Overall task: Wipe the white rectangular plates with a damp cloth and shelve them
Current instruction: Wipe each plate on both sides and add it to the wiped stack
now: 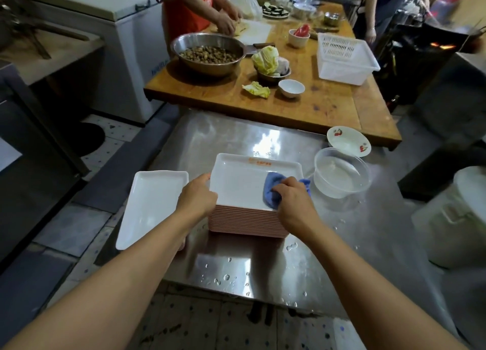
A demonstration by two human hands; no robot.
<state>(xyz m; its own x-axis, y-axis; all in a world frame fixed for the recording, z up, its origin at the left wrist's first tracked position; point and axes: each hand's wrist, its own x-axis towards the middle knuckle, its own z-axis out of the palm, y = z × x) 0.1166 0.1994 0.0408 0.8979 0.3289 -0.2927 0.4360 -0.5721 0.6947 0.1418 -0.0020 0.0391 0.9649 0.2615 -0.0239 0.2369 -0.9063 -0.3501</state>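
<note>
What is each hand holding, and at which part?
The right hand grips the bunched blue cloth near its middle, pressing it on the top plate. The left hand holds that plate at its left edge.

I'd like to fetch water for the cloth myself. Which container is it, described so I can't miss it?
Start at the steel table nearest the camera and find the tall stack of plates under the person's hands. Just right of it stands the clear plastic tub with water inside. Unlike the flower-printed white bowl behind it, it is see-through.
</note>
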